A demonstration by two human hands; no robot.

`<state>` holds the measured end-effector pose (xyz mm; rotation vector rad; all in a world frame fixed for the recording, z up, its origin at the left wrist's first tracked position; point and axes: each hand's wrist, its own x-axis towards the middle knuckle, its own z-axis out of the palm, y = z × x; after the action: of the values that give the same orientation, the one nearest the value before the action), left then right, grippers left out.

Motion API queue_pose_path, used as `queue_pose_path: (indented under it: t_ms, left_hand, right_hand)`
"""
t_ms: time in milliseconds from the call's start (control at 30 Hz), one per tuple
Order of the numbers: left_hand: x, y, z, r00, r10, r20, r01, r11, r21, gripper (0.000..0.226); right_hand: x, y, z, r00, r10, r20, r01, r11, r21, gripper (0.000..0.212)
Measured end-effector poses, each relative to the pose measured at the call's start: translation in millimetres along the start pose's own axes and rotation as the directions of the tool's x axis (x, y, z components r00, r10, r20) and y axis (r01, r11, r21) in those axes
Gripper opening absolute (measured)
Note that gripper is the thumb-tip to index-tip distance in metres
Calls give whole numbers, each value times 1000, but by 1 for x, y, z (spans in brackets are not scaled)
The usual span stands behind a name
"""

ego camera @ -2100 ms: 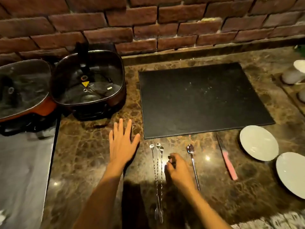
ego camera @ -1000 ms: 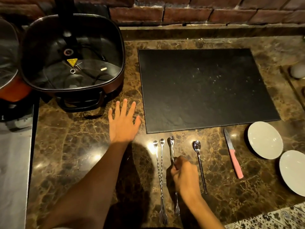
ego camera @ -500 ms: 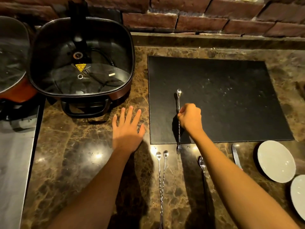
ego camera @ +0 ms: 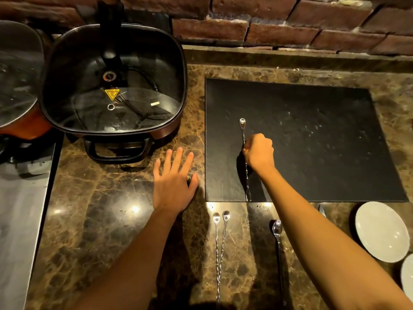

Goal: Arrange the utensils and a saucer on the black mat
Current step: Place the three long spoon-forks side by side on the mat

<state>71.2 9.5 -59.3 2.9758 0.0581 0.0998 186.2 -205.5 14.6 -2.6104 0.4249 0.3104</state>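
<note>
The black mat lies on the marble counter. My right hand is closed on a long twisted-handle spoon that rests lengthwise on the mat's left part, bowl end pointing away, fork end at the mat's near edge. My left hand lies flat on the counter with fingers spread, just left of the mat. Two more twisted long spoons lie side by side in front of the mat. A plain spoon lies to their right. A white saucer sits at the right.
A square electric pan with a glass lid stands left of the mat. Another lidded pot is at the far left. A second saucer and a knife tip peek out at the right. A brick wall runs behind.
My right hand picked one twisted spoon from the group in front of the mat and carried it forward onto the mat's left part. My left hand stayed flat on the counter.
</note>
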Motion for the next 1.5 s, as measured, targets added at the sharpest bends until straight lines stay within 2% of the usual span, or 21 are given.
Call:
queue_pose_path:
  t_ms: [500, 567, 667, 733, 867, 967, 1100, 1167, 1367, 1500]
  left_hand:
    - [-1, -1, 3, 1000, -3, 4, 3, 1000, 0, 64]
    - [-1, -1, 4, 1000, 0, -13, 0, 1000, -2, 63]
    - [-2, -2, 5, 999, 14, -40, -14, 1000, 6, 62]
    - [-3, -1, 5, 998, 21, -67, -20, 1000, 6, 60]
    - [-5, 1, 4, 993, 30, -113, -29, 999, 14, 56]
    - [-5, 2, 2, 997, 15, -72, -16, 1000, -15, 57]
    - [-2, 1, -2, 999, -18, 36, 21, 997, -74, 62]
    - [-1, 1, -2, 997, -25, 72, 32, 995, -93, 63]
    - [1, -2, 0, 996, -17, 93, 27, 994, -109, 64]
    - [1, -1, -1, 996, -13, 89, 22, 994, -109, 65]
  right_hand:
    - [0, 0, -4, 1000, 8, 23, -9, 1000, 17, 19]
    - [-8, 1, -10, 1000, 14, -15, -13, 999, 49, 22]
    - [-44, 12, -14, 997, -18, -74, 28, 990, 135, 13]
    - [-86, 26, -5, 999, -30, -29, 34, 985, 171, 10]
    - [-186, 52, 26, 984, 13, 180, -37, 990, 135, 13]
    - [-230, 65, 43, 973, 53, 223, -73, 994, 82, 9]
    - [-253, 62, 48, 985, 0, 172, 0, 1000, 2, 12]
    - [-257, 59, 48, 979, -12, 205, 17, 1000, -21, 12]
    - [-260, 55, 47, 982, -8, 188, 22, 997, -73, 16]
    - [-251, 52, 44, 982, -13, 191, 22, 999, -44, 15]
